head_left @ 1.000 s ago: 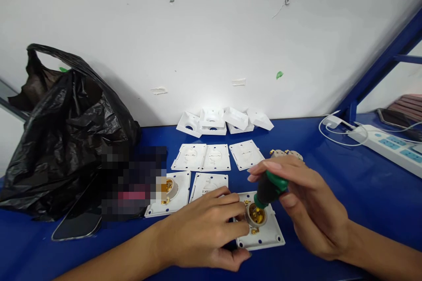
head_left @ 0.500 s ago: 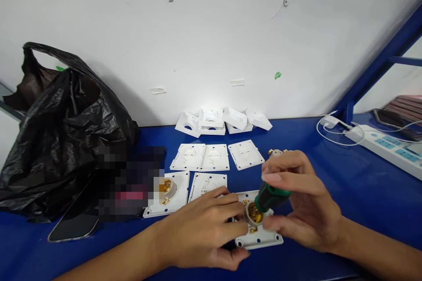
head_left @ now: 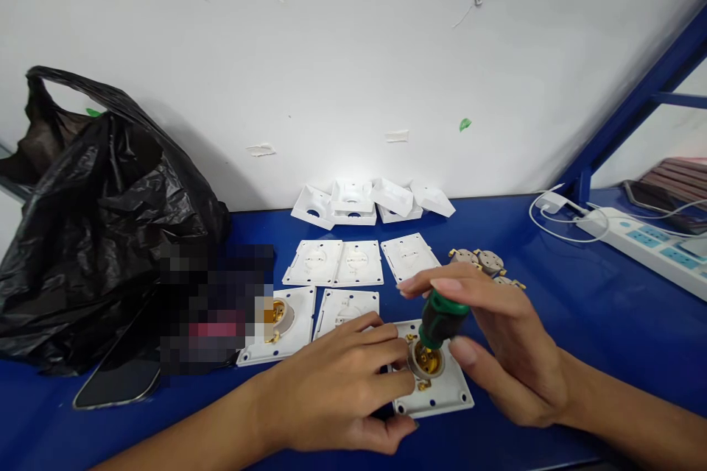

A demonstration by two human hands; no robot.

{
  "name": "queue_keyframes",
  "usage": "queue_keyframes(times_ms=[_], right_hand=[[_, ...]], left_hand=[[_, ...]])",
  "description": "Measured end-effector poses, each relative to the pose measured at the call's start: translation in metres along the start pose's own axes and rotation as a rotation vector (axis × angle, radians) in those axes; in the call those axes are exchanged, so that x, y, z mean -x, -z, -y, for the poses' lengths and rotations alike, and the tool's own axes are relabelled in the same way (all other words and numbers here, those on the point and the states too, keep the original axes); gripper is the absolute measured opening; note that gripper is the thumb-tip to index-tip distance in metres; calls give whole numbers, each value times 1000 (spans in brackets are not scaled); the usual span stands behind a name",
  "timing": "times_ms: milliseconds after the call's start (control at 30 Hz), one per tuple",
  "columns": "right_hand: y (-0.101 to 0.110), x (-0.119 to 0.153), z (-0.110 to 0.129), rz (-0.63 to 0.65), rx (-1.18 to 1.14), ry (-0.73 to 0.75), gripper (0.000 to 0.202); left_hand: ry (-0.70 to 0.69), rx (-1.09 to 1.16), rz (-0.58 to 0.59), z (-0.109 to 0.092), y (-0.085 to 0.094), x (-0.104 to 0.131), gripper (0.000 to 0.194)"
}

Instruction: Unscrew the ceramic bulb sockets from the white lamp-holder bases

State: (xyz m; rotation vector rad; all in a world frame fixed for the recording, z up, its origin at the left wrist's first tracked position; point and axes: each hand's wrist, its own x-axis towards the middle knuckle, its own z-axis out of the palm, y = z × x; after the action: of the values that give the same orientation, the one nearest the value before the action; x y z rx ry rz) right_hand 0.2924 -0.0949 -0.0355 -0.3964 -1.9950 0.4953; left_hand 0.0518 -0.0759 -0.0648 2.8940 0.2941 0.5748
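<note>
A white square plate (head_left: pixel 442 396) lies near the table's front, with a round brass-lined socket (head_left: pixel 428 360) on it. My left hand (head_left: pixel 353 383) rests on the plate's left side, its fingers bent against the plate and socket. The green and black screwdriver (head_left: pixel 442 320) stands nearly upright with its lower end over the socket; its tip is hidden inside. Around its handle is my right hand (head_left: pixel 508 338), fingers over the top and thumb at the right side. Another plate with a socket (head_left: pixel 284 316) lies to the left.
More white plates (head_left: pixel 356 263) lie behind my hands, with white box covers (head_left: pixel 353 199) by the wall. Loose round socket parts (head_left: pixel 489 262) sit behind my right hand. A black bag (head_left: pixel 121 184) and phone (head_left: pixel 118 383) are left, a power strip (head_left: pixel 657 243) right.
My right hand has loosened its fingers around the handle, with the thumb drawn back. The screwdriver is more upright and slightly further left. My left hand has stayed put.
</note>
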Motion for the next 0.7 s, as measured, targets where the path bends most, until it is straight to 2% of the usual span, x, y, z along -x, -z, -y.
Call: queue_keyframes(times_ms=[100,233,333,400,500,633,700], right_hand=[[1,1,-2,-98,39,6,66],[3,-1,-1,-2,-75,-126,61],[4,-3,1,-74,-66,-78,60],[5,-5,3,-86,-71,-117,54],[6,-8,7,-4,-239,-274,46],[11,-13,6,-46,-501,-364,39],[14,-16,3,-3,-620,-412,31]], left_hand=[[3,-8,4,0,0,0,20],[-3,-20,12,-1,0,1,20],[-1,-15,13,1,0,0,18],[-17,-9,4,2,0,0,19],[-44,-6,0,4,0,-2,24],[-54,-26,3,5,1,-2,23],[-60,-43,17,4,3,-3,22]])
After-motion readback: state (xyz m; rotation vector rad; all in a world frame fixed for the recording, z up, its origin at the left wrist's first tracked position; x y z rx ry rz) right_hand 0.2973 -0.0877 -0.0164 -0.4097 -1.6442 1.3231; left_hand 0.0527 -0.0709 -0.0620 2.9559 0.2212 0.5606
